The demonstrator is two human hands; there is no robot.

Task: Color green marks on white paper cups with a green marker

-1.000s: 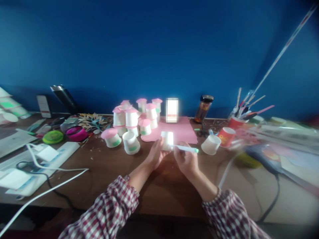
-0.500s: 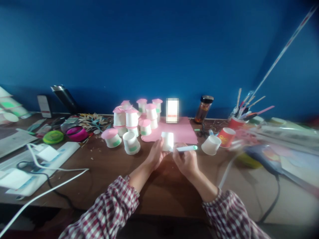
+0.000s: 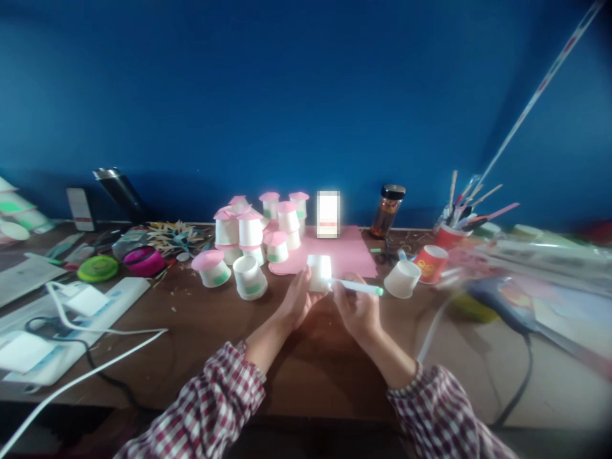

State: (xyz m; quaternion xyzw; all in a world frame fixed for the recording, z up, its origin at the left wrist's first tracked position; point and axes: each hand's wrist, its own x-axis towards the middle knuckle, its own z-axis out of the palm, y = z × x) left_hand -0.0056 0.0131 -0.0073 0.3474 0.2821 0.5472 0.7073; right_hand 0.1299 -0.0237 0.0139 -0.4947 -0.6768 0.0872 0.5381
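Note:
My left hand (image 3: pixel 299 299) is wrapped round a small white paper cup (image 3: pixel 319 273), held above the brown desk. In my right hand (image 3: pixel 357 311) is a white marker pen (image 3: pixel 359 287) with a pale green end, its tip side against or very near the cup's right wall. Glare hides any mark on the cup. To the left stands an open white cup with a green patch (image 3: pixel 250 278), beside a cup with a pink paper top (image 3: pixel 211 268). Several more pink-topped cups (image 3: pixel 250 229) are stacked behind. Another white cup (image 3: pixel 402 279) sits to the right.
Pink paper sheets (image 3: pixel 351 248) lie behind my hands, near a dark-lidded bottle (image 3: pixel 388 210). Red cups (image 3: pixel 431 263), one holding sticks, stand right, beside a glue gun (image 3: pixel 497 299). A power strip (image 3: pixel 129 293) with cables, a green tape roll (image 3: pixel 97 268) and a magenta roll (image 3: pixel 143 260) occupy the left.
The marker's green end dipped, rose and dipped again as my right hand tilted it beside the cup. My left hand keeps its hold. The whole view has shifted slightly.

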